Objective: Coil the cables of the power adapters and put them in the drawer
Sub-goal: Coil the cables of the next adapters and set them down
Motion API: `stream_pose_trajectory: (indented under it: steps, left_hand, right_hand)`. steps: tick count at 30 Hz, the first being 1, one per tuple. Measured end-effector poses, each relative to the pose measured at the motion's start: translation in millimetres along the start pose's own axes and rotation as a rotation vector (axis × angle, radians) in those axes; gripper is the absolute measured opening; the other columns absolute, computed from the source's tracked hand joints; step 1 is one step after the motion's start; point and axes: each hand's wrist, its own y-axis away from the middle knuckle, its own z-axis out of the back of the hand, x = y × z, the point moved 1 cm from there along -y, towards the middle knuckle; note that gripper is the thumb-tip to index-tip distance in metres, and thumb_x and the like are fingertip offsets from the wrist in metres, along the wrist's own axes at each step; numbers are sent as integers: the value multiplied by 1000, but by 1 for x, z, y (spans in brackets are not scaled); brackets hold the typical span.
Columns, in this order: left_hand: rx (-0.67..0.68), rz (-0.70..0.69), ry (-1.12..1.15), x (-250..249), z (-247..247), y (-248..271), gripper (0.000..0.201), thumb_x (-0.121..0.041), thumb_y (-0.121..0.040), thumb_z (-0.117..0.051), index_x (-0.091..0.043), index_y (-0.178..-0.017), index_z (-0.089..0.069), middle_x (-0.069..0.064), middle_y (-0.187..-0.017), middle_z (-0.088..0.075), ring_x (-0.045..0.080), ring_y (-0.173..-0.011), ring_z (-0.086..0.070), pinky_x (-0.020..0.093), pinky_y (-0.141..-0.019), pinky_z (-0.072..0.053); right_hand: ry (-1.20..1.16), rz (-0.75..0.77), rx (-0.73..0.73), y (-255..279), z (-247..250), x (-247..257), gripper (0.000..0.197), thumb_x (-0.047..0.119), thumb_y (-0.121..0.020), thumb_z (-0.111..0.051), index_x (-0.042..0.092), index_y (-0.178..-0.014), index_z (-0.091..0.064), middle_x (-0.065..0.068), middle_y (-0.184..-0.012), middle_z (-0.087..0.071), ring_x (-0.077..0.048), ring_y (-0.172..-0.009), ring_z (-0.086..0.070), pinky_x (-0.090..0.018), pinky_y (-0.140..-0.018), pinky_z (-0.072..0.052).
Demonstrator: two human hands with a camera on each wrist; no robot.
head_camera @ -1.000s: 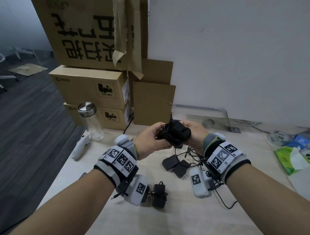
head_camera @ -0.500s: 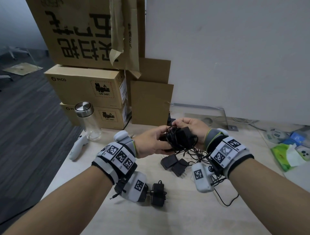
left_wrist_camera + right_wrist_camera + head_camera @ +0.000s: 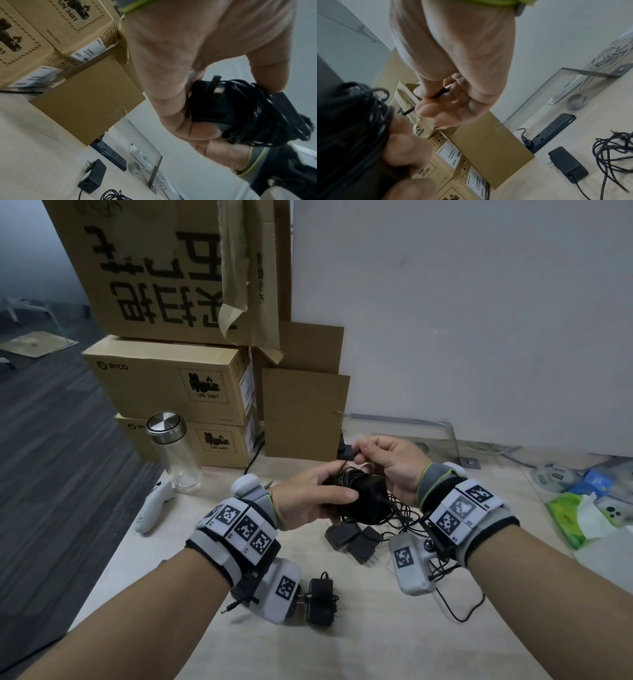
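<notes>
My left hand (image 3: 329,491) grips a black power adapter (image 3: 368,503) with its thin cable wound round it, held above the table. The left wrist view shows the same adapter (image 3: 240,111), prongs out, between thumb and fingers. My right hand (image 3: 359,451) is raised just behind it and pinches the cable's free end, a barrel plug (image 3: 442,92). Two more adapters (image 3: 352,537) lie under the hands with loose cable (image 3: 400,513). Another adapter (image 3: 320,602) lies near my left wrist. No drawer is in view.
Stacked cardboard boxes (image 3: 171,378) stand at the back left. A glass bottle (image 3: 174,453) with a steel lid and a white controller (image 3: 152,505) sit near the table's left edge. A black power strip (image 3: 553,129) lies by the wall, and tissue packs (image 3: 575,515) at right.
My right hand has come off the wound bundle and lifted, now pinching the cable's end. My left hand keeps hold of the adapter, which sits slightly lower.
</notes>
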Motion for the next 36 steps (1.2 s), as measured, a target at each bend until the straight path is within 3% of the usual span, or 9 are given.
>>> stream_pose_trajectory:
  steps: [5, 8, 12, 14, 18, 20, 26, 32, 36]
  left_hand:
    - [-87, -10, -211, 5, 1, -2, 47, -27, -69, -77, -20, -111, -57, 0, -95, -64, 12, -81, -64, 25, -61, -51]
    - [-225, -16, -504, 5, 4, -6, 38, -25, -78, -79, -19, -106, -54, 2, -88, -65, 8, -69, -62, 26, -62, -51]
    - [-329, -78, -584, 5, 0, -9, 34, -17, -82, -75, -14, -104, -50, 1, -80, -62, -3, -53, -55, 16, -50, -46]
    - [-377, -73, -580, 7, -1, -10, 33, -18, -82, -76, -15, -102, -49, 2, -79, -62, -2, -51, -55, 16, -46, -45]
    - [-505, -7, -525, 11, 5, -14, 36, -34, -82, -74, -13, -102, -52, 12, -83, -67, 21, -64, -60, 29, -49, -47]
    - [-536, 4, -435, 13, 7, -15, 39, -43, -84, -69, -11, -98, -53, 12, -79, -66, 24, -62, -59, 32, -49, -44]
    - [-441, 45, -155, 9, 1, -12, 101, -88, -56, -48, -1, -107, -56, 13, -78, -63, 19, -54, -56, 24, -42, -36]
    - [-428, 88, -55, 1, -4, -11, 79, -80, -63, -33, -13, -91, -62, 2, -63, -60, 15, -51, -50, 24, -45, -33]
    - [-450, 127, -42, -1, -5, -10, 82, -83, -63, -33, -12, -90, -65, 3, -63, -61, 17, -53, -50, 24, -45, -34]
  right_hand:
    - [-28, 47, -66, 0, 3, 7, 14, 22, -93, -57, 13, -85, -65, 3, -61, -61, -7, -50, -53, -21, -49, -47]
    - [-13, 53, -97, 0, 6, 9, 10, 21, -92, -60, 14, -84, -62, 1, -64, -62, -9, -50, -52, -23, -52, -47]
    - [40, 64, -154, -2, 8, 12, 14, 21, -88, -67, 15, -79, -58, 1, -62, -65, -8, -48, -52, -23, -53, -47]
    - [54, 63, -213, -3, 9, 10, 17, 23, -86, -69, 15, -75, -58, 2, -60, -62, -6, -46, -48, -21, -49, -46]
    - [5, 72, -282, -3, 7, 7, 17, 19, -89, -66, 14, -75, -58, -1, -62, -56, -7, -44, -45, -22, -46, -44]
    - [-11, 94, -286, -2, 4, 9, 15, 14, -91, -63, 13, -77, -59, -2, -65, -54, -8, -46, -46, -23, -47, -45]
    - [6, 162, -282, 1, -1, 16, 12, 13, -84, -71, 9, -77, -62, -6, -69, -62, -10, -47, -49, -25, -49, -47]
    - [34, 190, -254, 7, 0, 19, 14, 13, -79, -76, 13, -70, -64, 0, -63, -64, -7, -46, -53, -27, -55, -46]
    - [49, 226, -209, 12, -1, 24, 14, 8, -78, -75, 13, -69, -65, 1, -63, -64, -7, -51, -57, -21, -55, -49]
